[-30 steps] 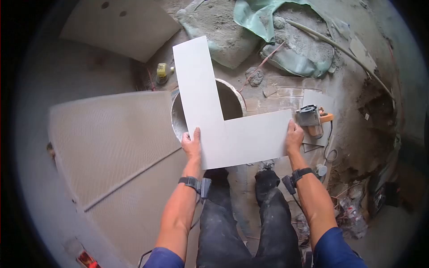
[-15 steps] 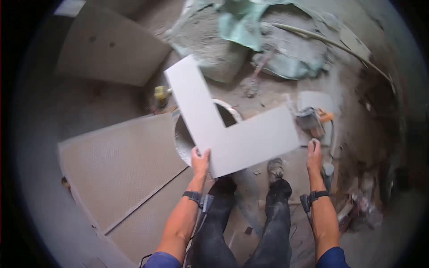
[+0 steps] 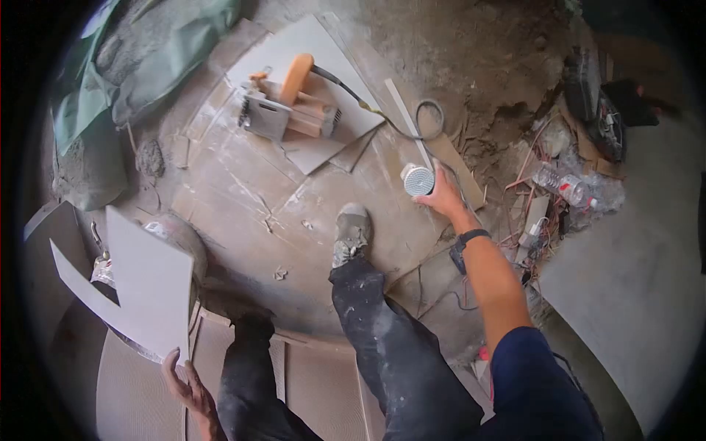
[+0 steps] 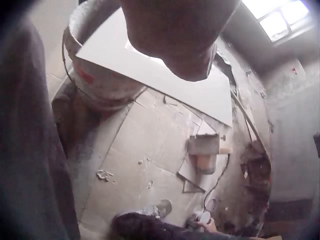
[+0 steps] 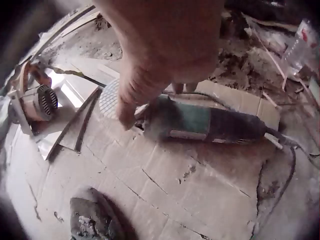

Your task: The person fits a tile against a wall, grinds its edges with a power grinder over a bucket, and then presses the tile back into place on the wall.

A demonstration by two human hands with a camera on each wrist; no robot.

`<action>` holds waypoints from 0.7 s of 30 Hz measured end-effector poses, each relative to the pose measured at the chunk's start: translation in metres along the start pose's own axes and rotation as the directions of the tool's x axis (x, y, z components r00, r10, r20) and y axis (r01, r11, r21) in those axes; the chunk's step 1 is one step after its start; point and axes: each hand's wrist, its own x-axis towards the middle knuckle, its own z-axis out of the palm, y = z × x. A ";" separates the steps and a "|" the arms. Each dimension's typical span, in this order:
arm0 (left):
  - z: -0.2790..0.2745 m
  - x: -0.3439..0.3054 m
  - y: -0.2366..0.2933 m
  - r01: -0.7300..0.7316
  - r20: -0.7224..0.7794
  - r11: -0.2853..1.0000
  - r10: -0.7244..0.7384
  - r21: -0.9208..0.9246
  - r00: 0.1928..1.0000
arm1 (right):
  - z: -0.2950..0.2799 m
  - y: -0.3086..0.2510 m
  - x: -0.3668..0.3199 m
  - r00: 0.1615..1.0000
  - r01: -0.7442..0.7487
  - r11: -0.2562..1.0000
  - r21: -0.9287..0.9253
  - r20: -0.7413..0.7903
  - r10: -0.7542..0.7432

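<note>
At the lower left of the head view, the left hand [image 3: 193, 393] grips a corner of a white L-shaped board [image 3: 151, 279]; the board [image 4: 200, 97] lies over a bucket [image 4: 107, 85] in the left wrist view. The right hand [image 3: 446, 197] holds an angle grinder by its head, beside the round gridded disc [image 3: 419, 181]. From the right wrist, that hand [image 5: 155, 75] has its thumb near the disc [image 5: 109, 99], and the green and black grinder body [image 5: 185, 119] rests along the floor.
An orange-handled saw [image 3: 279, 110] sits on white offcuts [image 3: 331, 55], its cable curling rightward. Plastic bottles [image 3: 573, 189], wires and debris lie at the right. Green sacks [image 3: 92, 147] stand at upper left. A shoe [image 3: 352, 231] is on the dusty floor covering.
The view has swung toward the right side. The right hand let go of the board, moved away and took hold of the grinder. The left hand still grips the board, now at the lower left.
</note>
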 end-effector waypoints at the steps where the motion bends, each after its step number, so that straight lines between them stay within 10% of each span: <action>1: 0.012 0.000 0.022 -0.055 0.048 0.998 0.054 0.024 0.997 | -0.003 0.002 -0.004 1.000 -0.005 1.000 0.005 0.013 0.005; 6: 0.074 -0.005 0.084 -0.076 0.269 0.996 0.086 -0.046 0.959 | 0.000 -0.021 -0.012 0.871 0.435 0.830 -0.350 -0.072 -0.487; 15: 0.164 -0.032 0.153 0.024 0.581 0.980 0.098 -0.199 0.808 | -0.067 -0.064 -0.086 0.894 0.411 0.868 -0.280 -0.061 -0.443; 21: 0.190 -0.060 0.235 -0.230 0.354 0.898 0.368 -0.376 0.860 | -0.188 -0.233 -0.251 0.822 0.495 0.866 0.068 -0.360 -0.441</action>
